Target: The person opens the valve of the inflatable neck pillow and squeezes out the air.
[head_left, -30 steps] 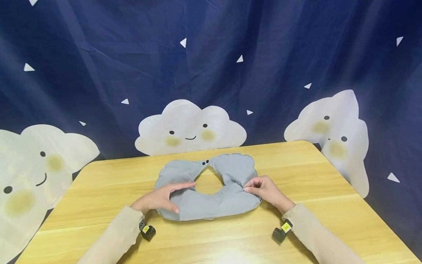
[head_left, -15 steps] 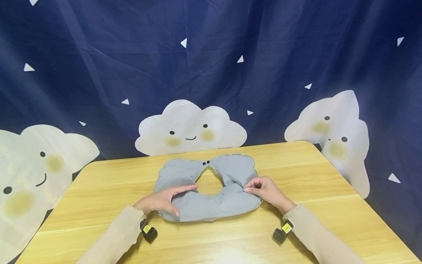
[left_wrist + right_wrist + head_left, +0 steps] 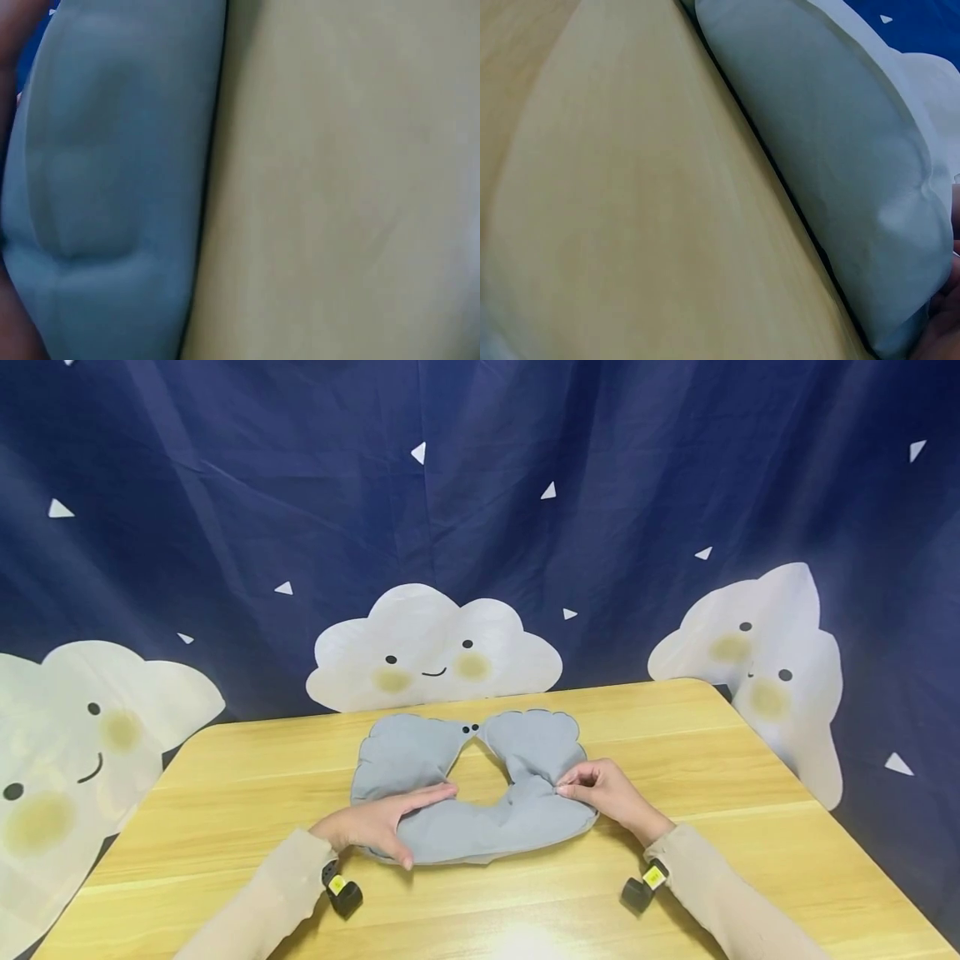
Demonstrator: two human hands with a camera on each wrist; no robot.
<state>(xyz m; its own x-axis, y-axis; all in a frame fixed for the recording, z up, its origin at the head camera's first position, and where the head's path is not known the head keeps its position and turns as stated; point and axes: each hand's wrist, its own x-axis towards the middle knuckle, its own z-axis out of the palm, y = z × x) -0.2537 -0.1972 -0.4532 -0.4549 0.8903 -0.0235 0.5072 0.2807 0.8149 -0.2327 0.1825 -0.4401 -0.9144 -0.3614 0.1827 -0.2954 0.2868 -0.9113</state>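
Note:
A grey U-shaped inflatable neck pillow (image 3: 487,831) lies on the wooden table, its two scalloped ends meeting at a pair of black snaps (image 3: 470,728) on the far side. My left hand (image 3: 382,822) rests on its left part, fingers straight towards the inner opening and thumb spread over the front edge. At the right part, my right hand (image 3: 606,792) pinches the puckered fabric between thumb and fingers; what lies under those fingertips is hidden. In the left wrist view the puffed pillow (image 3: 120,165) fills the left side, and in the right wrist view the pillow (image 3: 825,150) slopes across the right.
The wooden table (image 3: 750,860) reaches back to a dark blue curtain (image 3: 480,485) printed with white clouds and triangles. A wrist camera (image 3: 343,897) on the left and another wrist camera (image 3: 640,892) on the right sit low over the tabletop near the cuffs.
My left hand has slid slightly right and towards me over the pillow, its thumb now at the front edge. The pillow's left end has shifted a little. My right hand keeps its pinch.

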